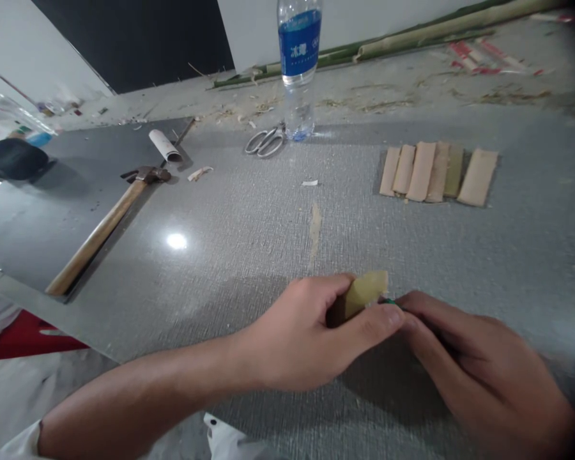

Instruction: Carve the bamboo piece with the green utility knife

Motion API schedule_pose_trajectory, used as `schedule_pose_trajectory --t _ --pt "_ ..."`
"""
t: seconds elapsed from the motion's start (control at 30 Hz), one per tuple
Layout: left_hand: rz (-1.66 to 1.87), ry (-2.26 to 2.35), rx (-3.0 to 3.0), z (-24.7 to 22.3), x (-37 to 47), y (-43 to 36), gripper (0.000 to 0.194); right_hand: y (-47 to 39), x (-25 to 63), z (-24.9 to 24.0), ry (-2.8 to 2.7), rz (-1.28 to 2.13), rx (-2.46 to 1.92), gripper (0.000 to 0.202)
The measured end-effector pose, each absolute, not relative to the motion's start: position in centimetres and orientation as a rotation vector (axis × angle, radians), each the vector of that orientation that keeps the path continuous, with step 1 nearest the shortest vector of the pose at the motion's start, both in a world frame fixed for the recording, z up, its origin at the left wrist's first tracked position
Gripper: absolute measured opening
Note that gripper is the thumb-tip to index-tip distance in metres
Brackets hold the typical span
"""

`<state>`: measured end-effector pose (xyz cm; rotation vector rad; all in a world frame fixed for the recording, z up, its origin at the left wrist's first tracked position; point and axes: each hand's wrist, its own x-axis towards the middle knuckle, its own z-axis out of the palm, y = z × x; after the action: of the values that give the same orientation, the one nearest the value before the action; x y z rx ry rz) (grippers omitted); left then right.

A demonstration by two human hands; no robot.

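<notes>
The left hand (311, 332) pinches a short bamboo slat (364, 292) between thumb and fingers, low over the grey textured mat (249, 217); the right hand (479, 364) meets it fingertip to fingertip, fingers drawn together on something small and green that I cannot make out. The slat looks light, stiff and dry, likely splintery at its cut edges, so gripping its flat faces near one end seems safest. Six similar bamboo strips (436, 172) lie in a row farther back. The water bottle (298, 57) carries a blue label with white Chinese characters, too small to read surely.
</notes>
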<state>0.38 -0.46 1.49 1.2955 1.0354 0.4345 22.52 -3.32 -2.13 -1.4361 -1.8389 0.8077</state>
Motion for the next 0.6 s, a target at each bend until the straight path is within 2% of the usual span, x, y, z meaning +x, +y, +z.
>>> schedule_pose_trajectory --t 0.1,0.17,0.37,0.6 --pt "0.441 1.005 1.309 1.5 0.2 -0.4 0.037 -3.3 23.1 -2.1 -1.568 1.014 -1.474 0.040" --pt "0.429 0.989 1.353 1.6 0.2 -0.3 0.037 -3.0 23.3 -2.0 -1.406 1.076 -1.521 0.037" --pt "0.335 0.970 1.485 1.8 0.5 -0.2 0.026 -2.3 22.9 -1.3 -1.454 1.006 -1.522 0.014" --pt "0.291 0.934 1.443 1.5 0.6 -0.4 0.022 -2.3 22.6 -0.9 -1.576 0.809 -1.607 0.020"
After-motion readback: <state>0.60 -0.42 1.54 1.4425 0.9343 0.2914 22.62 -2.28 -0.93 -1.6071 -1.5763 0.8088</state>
